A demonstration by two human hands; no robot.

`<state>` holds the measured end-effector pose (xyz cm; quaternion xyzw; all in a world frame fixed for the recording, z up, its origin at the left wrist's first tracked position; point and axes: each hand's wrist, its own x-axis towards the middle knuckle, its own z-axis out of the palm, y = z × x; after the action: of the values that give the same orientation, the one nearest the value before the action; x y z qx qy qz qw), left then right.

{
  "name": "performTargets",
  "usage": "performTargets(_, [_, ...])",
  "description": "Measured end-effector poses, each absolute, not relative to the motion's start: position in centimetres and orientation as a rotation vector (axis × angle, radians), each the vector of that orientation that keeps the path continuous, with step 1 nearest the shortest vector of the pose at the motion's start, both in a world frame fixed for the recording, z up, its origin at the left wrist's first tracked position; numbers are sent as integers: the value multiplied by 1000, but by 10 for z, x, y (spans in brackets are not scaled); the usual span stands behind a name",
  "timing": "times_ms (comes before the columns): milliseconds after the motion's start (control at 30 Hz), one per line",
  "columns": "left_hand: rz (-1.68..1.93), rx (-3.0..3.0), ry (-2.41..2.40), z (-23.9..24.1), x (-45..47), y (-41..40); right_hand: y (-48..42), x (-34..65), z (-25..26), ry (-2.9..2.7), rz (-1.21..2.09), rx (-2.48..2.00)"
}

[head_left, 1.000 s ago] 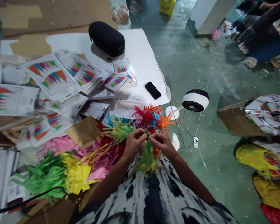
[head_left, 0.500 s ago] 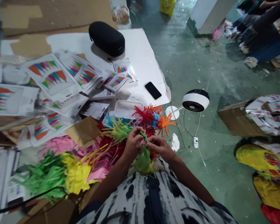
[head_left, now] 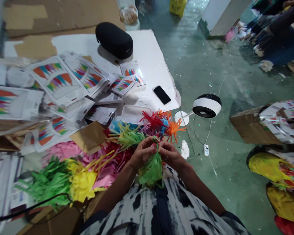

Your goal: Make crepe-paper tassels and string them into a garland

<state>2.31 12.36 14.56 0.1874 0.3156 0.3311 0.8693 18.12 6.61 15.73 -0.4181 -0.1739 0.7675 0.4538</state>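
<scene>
A green paper tassel (head_left: 150, 169) hangs between my two hands just above my lap. My left hand (head_left: 143, 151) pinches its twisted top from the left, and my right hand (head_left: 170, 153) pinches the same top from the right. Behind my hands lies a heap of cut paper fringes (head_left: 159, 122) in red, orange, blue and green. More tassels, green (head_left: 47, 181), yellow (head_left: 82, 182) and pink (head_left: 61, 151), are piled to my left.
Printed packets (head_left: 56, 80) with coloured fan pictures cover the left side. A black case (head_left: 114, 39), a phone (head_left: 162, 95) and a white tray (head_left: 134, 114) lie on a white sheet. A small white fan (head_left: 205, 106) with a cable stands on the green floor. Another person sits far right.
My hands have kept twisting the top of the green tassel, whose loop was bent over and now stands between my fingertips. The view shifted slightly.
</scene>
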Motion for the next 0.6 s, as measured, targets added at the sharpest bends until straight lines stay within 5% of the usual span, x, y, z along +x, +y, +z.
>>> performTargets(200, [742, 399, 690, 134, 27, 126, 67, 186, 156, -524, 1801, -1129])
performTargets(400, [724, 447, 682, 140, 15, 135, 73, 204, 185, -1234, 1297, -1423])
performTargets(600, [608, 520, 724, 146, 10, 133, 81, 200, 205, -1588, 1165, -1459])
